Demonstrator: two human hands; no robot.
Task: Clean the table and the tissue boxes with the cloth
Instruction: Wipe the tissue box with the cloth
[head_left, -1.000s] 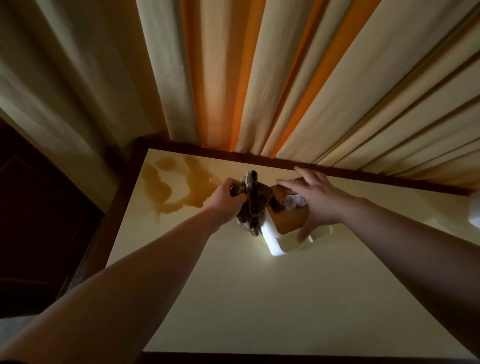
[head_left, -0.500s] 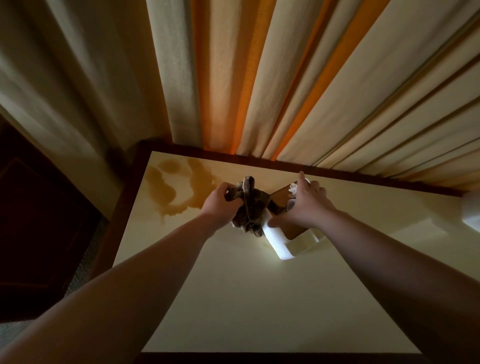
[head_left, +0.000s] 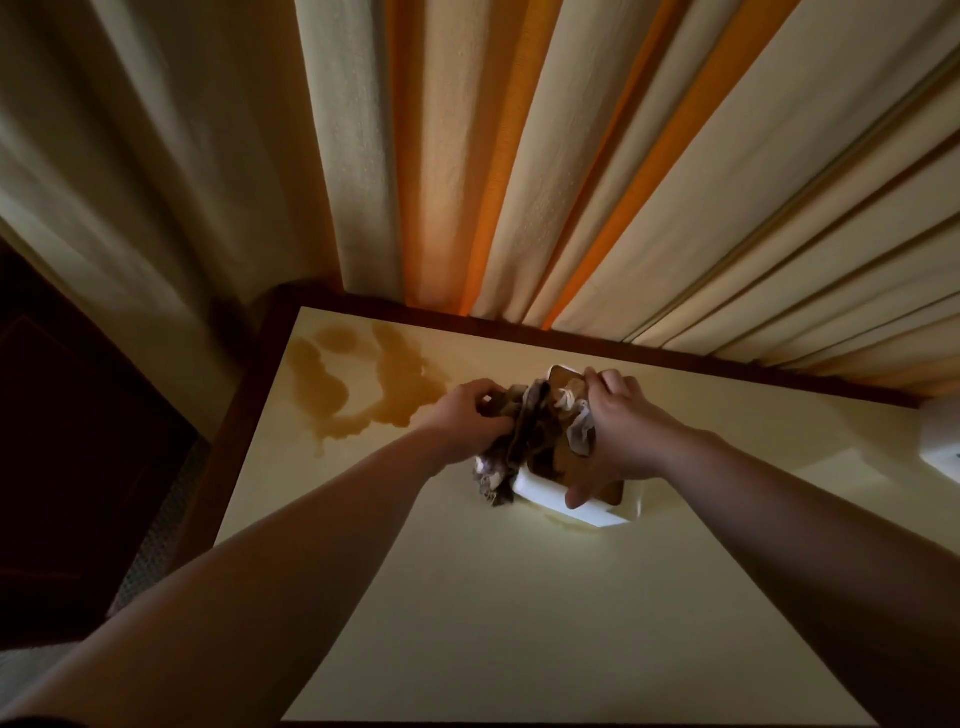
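Two bare forearms are showing in the head view, long and slender, tapering toward narrow wrists. No sleeve, cuff or glove is covering either of them as far up as the frame is reaching. The left hand (head_left: 470, 415) is showing a rounded row of knuckles. The right hand (head_left: 621, 434) is showing a broad back and short, trimmed fingernails. Neither hand nor wrist is wearing a ring, watch or bracelet that can be made out in this dim light.

One white plastic tissue box with a brown wooden lid (head_left: 582, 501) and one crumpled dark cloth (head_left: 524, 436) are sitting on one cream tabletop (head_left: 519, 597). Two bare hands are showing: left hand (head_left: 470, 415), right hand (head_left: 623, 436).
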